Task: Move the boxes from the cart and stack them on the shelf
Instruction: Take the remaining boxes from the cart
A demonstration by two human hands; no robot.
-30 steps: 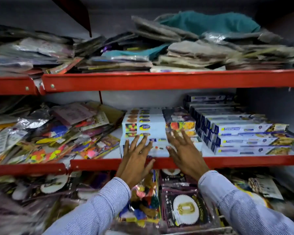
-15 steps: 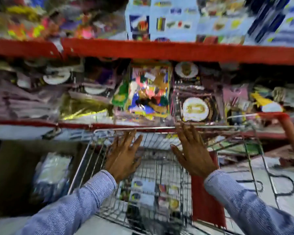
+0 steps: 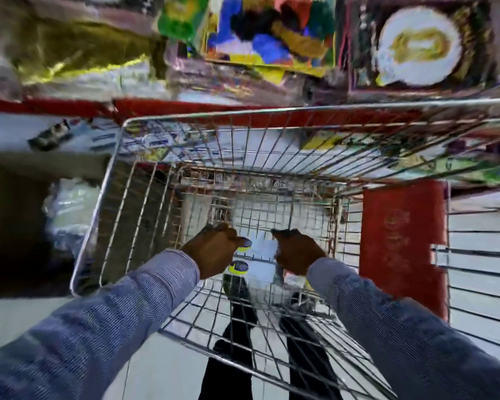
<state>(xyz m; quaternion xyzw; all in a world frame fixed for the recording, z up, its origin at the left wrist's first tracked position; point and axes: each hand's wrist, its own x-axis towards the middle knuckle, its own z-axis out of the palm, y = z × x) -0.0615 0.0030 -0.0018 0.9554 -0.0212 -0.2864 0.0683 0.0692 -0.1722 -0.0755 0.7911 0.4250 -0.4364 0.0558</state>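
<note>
I look down into a wire shopping cart (image 3: 122, 157). Both my hands are deep inside it, at the bottom of the basket. My left hand (image 3: 214, 251) and my right hand (image 3: 296, 251) grip the two ends of white boxes (image 3: 261, 255) with blue and yellow logos, two of which show between my hands. The fingers of each hand curl around the box ends. The red shelf edge (image 3: 185, 106) runs across behind the cart's far rim; the shelf with the stacked boxes is out of view above.
Packets of coloured party goods (image 3: 269, 30) fill the shelf just above the cart. A red panel (image 3: 403, 249) is on the cart's right side. A cardboard carton with a plastic bag (image 3: 70, 209) stands left of the cart. My legs show below through the wire.
My view has dropped from the shelf of boxes down to the cart. Both hands left the shelf open, reached into the cart and closed on the boxes.
</note>
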